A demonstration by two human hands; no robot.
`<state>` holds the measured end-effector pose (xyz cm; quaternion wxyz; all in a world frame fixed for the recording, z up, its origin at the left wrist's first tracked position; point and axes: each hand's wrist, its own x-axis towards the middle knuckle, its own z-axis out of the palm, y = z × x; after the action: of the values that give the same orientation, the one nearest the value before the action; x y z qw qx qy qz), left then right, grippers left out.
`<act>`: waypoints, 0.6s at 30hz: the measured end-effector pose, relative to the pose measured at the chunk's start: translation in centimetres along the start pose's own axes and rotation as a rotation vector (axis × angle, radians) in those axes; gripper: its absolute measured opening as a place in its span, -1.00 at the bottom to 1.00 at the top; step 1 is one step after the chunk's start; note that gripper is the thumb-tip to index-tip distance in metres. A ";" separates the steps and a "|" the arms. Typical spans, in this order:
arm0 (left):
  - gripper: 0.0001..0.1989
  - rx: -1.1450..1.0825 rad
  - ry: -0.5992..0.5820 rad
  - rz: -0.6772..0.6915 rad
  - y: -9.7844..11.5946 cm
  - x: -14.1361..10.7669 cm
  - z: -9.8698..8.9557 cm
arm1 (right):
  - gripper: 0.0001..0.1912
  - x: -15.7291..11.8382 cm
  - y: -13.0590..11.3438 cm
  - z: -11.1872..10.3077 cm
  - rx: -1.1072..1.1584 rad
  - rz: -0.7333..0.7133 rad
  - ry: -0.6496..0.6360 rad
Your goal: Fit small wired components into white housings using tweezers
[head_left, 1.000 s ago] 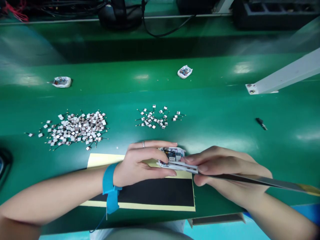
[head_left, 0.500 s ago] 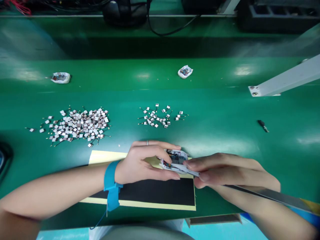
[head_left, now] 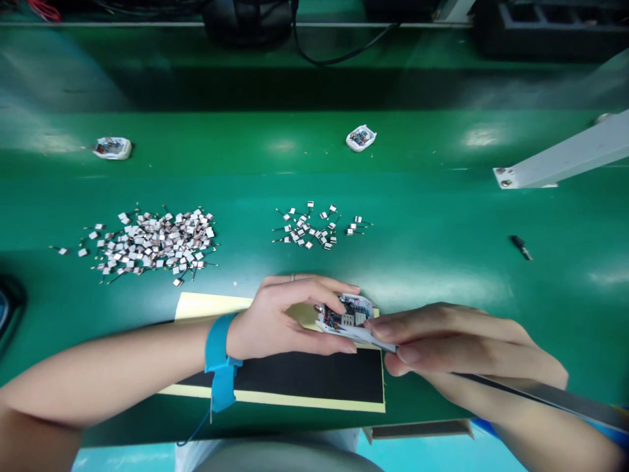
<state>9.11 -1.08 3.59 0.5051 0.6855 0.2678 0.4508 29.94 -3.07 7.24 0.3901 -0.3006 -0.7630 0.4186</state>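
Note:
My left hand [head_left: 289, 314] is closed around a small white plastic housing [head_left: 351, 332], open side up. Inside the housing a circuit board [head_left: 362, 308] with small components shows. The index fingertip reaches into the housing, while the thumb lies along its near side. My right hand [head_left: 472, 341] pinches slim metal tweezers [head_left: 511, 387], whose shaft runs back under the hand along the forearm. Their tips lie at the near edge of the housing; whether they grip anything I cannot make out. A blue wrist strap [head_left: 221, 354] is on my left wrist.
Under my hands lies a black mat with yellow borders [head_left: 314, 377]. Beyond it are a large pile of small square modules with short leads [head_left: 162, 239] and a smaller group [head_left: 309, 229]. Two white housings [head_left: 114, 149] [head_left: 361, 137] stand farther back. A metal bracket [head_left: 565, 154] juts in from the right.
The tweezers' tips have shifted from over the board to the near edge of the housing, uncovering more of the board. My right hand has moved slightly right.

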 end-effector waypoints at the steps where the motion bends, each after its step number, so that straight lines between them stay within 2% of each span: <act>1: -0.67 -0.001 0.001 -0.006 0.0 0.0 0.0 | -0.67 0.1 0.0 -0.2 0.011 -0.035 -0.048; 3: -0.67 -0.002 0.002 -0.011 0.0 -0.1 0.0 | -0.60 0.2 0.1 -0.4 0.019 -0.082 -0.103; 7: -0.68 0.000 -0.003 -0.001 0.0 -0.1 0.0 | -0.58 0.1 0.3 -0.5 0.015 -0.130 -0.088; 18: -0.60 -0.038 0.011 -0.063 0.1 -0.6 0.2 | -0.57 0.1 0.2 -0.1 -0.001 -0.123 -0.078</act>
<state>9.03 -1.69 3.41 0.5305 0.6644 0.2832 0.4437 30.02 -2.82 7.12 0.3851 -0.2366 -0.7949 0.4049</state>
